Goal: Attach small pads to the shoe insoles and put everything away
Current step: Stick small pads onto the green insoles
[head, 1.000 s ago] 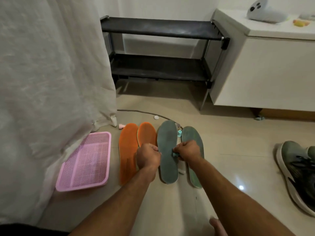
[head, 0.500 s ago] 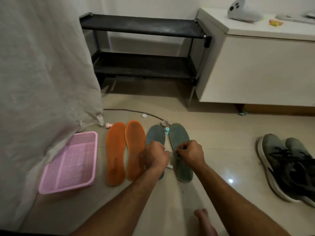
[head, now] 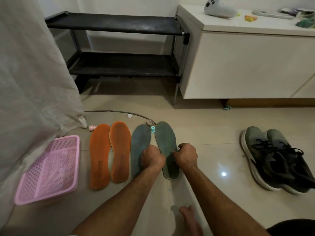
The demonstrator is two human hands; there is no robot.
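Note:
Two orange insoles point(head: 99, 155) point(head: 120, 150) and two grey-green insoles point(head: 139, 142) point(head: 166, 138) lie side by side on the floor. My left hand point(head: 152, 158) hovers with curled fingers over the gap between the grey-green insoles; what it holds is hidden. My right hand point(head: 186, 156) has its fingertips pinched together on the right grey-green insole, seemingly on a small pad that I cannot make out. Small spool-like pieces lie by the insole tips: teal point(head: 152, 129), pink point(head: 92, 128), tan point(head: 150, 122) and white point(head: 130, 115).
A pink mesh tray point(head: 49, 169) sits left of the insoles, under a hanging white cloth point(head: 34, 82). A black two-shelf rack point(head: 119, 65) and a white cabinet point(head: 247, 65) stand behind. A pair of dark sneakers point(head: 276, 159) lies at right. My bare foot point(head: 189, 218) is near the bottom.
My hands have drifted right, from the left grey-green insole to the gap and the right one, and moved slightly apart. The camera view turned left.

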